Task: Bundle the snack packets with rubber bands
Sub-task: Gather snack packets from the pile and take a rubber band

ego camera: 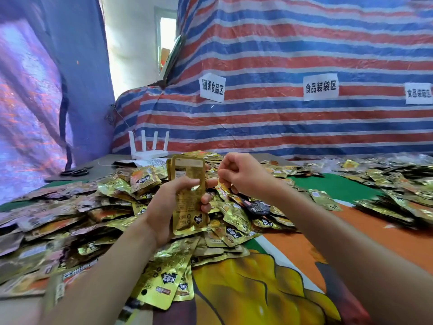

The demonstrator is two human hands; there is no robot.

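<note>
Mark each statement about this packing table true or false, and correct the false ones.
1. The left hand grips a stack of gold packets upright. True.
2. The white router has two antennas. False: it has four.
3. Scissors lie on the grey board at far left. True.
4. The tarp at the back is plain green. False: it is striped red, blue and white.

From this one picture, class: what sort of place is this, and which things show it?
Probably a makeshift food-packing workshop: snack packets heaped on the table, paper zone signs on a striped tarpaulin.
</note>
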